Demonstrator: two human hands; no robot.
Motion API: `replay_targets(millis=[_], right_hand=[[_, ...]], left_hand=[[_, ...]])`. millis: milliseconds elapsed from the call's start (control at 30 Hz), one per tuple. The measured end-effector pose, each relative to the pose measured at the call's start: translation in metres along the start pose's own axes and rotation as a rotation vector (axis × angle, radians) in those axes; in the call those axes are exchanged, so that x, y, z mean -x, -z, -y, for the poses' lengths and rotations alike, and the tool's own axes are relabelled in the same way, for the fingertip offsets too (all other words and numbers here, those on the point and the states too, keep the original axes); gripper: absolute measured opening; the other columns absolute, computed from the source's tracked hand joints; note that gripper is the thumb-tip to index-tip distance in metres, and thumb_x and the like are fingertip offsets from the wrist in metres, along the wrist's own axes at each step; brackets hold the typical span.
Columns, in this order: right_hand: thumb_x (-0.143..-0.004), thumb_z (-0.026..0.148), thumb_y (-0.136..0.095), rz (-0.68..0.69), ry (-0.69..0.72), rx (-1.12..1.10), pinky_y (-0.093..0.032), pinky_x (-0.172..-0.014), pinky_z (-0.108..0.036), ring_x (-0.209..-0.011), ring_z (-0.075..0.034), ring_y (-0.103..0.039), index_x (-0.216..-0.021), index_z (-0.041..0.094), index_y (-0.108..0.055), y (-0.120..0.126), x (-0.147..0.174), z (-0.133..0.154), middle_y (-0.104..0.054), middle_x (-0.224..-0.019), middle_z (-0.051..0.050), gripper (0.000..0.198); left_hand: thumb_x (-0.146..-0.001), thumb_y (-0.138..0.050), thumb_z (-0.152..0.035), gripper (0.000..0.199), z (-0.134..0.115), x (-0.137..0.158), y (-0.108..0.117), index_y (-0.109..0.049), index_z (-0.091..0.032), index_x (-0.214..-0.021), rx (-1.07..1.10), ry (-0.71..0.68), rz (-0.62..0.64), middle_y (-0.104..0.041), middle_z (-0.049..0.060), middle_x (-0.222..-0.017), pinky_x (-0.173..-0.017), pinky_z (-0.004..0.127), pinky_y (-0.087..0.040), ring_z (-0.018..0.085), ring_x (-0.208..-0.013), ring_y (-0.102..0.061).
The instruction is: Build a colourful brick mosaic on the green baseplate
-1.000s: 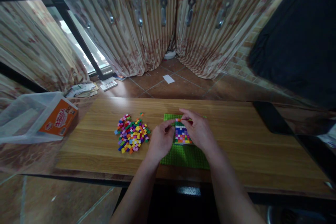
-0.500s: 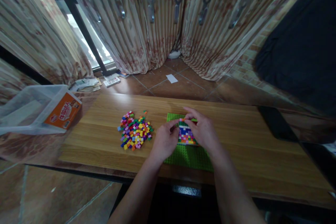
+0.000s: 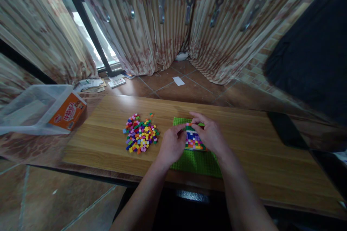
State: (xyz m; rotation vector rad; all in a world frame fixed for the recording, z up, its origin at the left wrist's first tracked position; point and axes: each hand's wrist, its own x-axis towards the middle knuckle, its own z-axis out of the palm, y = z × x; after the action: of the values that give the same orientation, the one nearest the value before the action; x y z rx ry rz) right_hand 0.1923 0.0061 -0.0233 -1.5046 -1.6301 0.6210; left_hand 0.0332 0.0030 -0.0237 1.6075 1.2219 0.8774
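The multicoloured rectangular panel of small square blocks lies over the bright green studded plate, between the two hands on the wood-grained surface. The left hand is curled at the panel's far left corner, thumb and forefinger bent close together; the right hand arches over its far right part, fingertips along the far edge. I cannot tell whether either hand is pinching a block or only pressing, since the fingers hide the contact. The likeliest trouble seems to be a block at the far edge seating crooked or popping loose, caused by one hand pushing harder than the other. The right hand covers much of that side, so a crooked block there could go unnoticed. Whether the panel is fixed to the plate is unclear; if it only rests there, a sideways push could make it slip. The plate itself might slide too, should the surface be slick. The loose heap of small coloured cube blocks sits just beside the left hand, where a careless sweep of that hand could scatter them.
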Motion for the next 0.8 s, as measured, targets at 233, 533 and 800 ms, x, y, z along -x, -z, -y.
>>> replay_targets(millis=[233,533,800], right_hand=[[-0.086,0.023,-0.059,-0.036,-0.052,-0.082,-0.05,-0.094,-0.042,-0.092,-0.021,-0.069,-0.134,0.026,-0.059,-0.004,0.005,-0.006,-0.074,-0.097,-0.003,0.048],[-0.09,0.03,-0.06,-0.23,0.033,-0.152,-0.053,-0.089,-0.04,-0.095,-0.021,-0.069,-0.105,0.026,-0.073,0.011,0.011,0.011,-0.074,-0.103,-0.005,0.02],[-0.091,0.028,-0.06,0.018,0.17,-0.135,-0.052,-0.087,-0.037,-0.096,-0.02,-0.066,-0.099,0.028,-0.075,0.003,0.017,0.025,-0.071,-0.098,-0.004,0.017]], left_hand=[[-0.086,-0.055,-0.016,0.03,0.002,-0.002,0.002,-0.076,-0.016,-0.107,0.036,0.032,-0.035,-0.077,0.009,-0.1,-0.084,0.032,-0.053,0.021,-0.088,-0.07],[-0.076,-0.071,-0.023,0.032,0.0,-0.005,0.006,-0.068,-0.013,-0.107,0.709,0.23,-0.116,-0.074,0.006,-0.091,-0.078,0.03,-0.056,0.014,-0.078,-0.069],[-0.075,-0.075,-0.027,0.044,-0.007,-0.002,0.008,-0.066,-0.016,-0.117,0.744,0.117,-0.038,-0.071,0.008,-0.108,-0.077,0.028,-0.056,0.014,-0.084,-0.067]])
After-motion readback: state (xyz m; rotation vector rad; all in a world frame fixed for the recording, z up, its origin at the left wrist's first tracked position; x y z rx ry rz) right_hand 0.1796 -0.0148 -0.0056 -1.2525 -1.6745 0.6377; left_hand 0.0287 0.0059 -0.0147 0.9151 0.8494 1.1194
